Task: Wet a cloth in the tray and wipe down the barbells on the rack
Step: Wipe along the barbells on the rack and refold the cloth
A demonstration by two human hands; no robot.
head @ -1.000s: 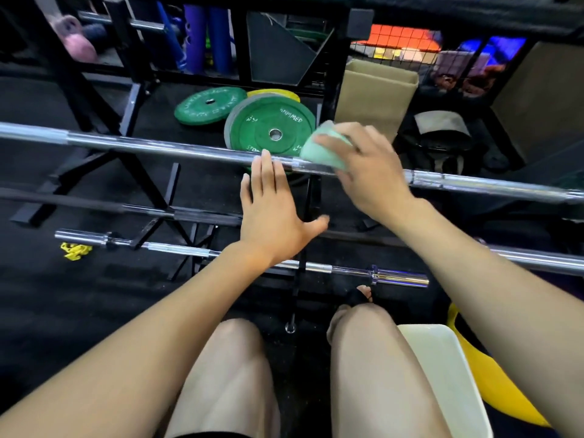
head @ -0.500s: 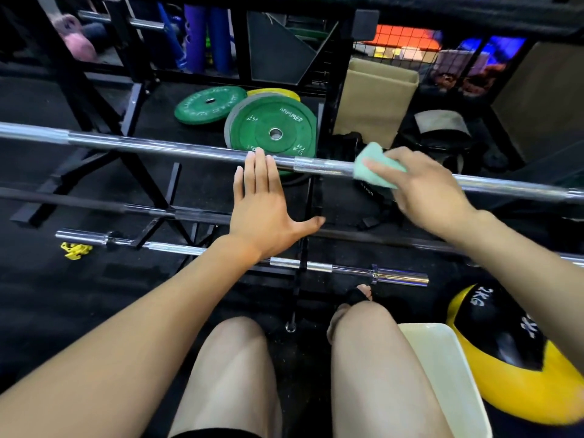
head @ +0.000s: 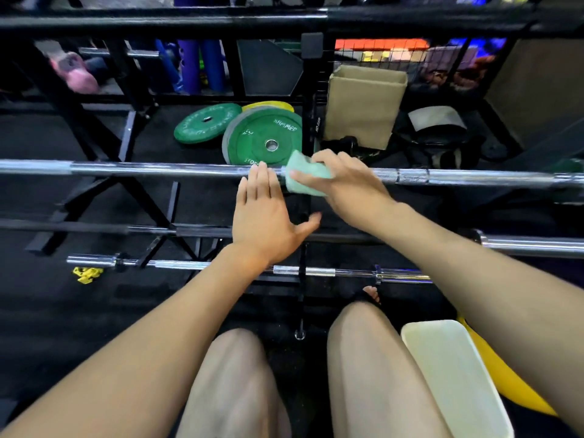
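Two hands work the top barbell [head: 158,170]: the right hand [head: 344,181], fingers curled around the green cloth [head: 305,178], has slid back left along it to just beside the flat-fingered left hand [head: 264,213], while the white tray [head: 448,374] sits below, and a green plate [head: 265,139] behind the bar reads "XHAMMER".

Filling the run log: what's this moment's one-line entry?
step: wiping top barbell | right hand: grips green cloth | left hand: steadies bar
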